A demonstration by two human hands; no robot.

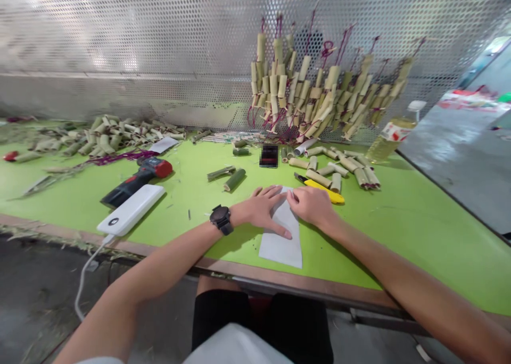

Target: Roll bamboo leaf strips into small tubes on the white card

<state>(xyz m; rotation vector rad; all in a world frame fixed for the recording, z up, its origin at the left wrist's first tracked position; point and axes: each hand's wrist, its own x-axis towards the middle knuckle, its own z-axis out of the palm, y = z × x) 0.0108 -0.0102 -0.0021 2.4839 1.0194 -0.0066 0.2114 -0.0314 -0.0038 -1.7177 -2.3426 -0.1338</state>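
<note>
Pressing flat with both hands, the left hand (pixel 261 208) and right hand (pixel 310 204) are holding down a white paper sheet (pixel 281 241) on the green tabletop (pixel 419 231). It is looking thin, light and easily creased, best taken by its edges.

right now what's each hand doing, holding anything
Left hand: open, flat, pressing on the white paper, not gripping.
Right hand: fingers curled on the paper's top edge; a true pinch cannot be told.
</note>
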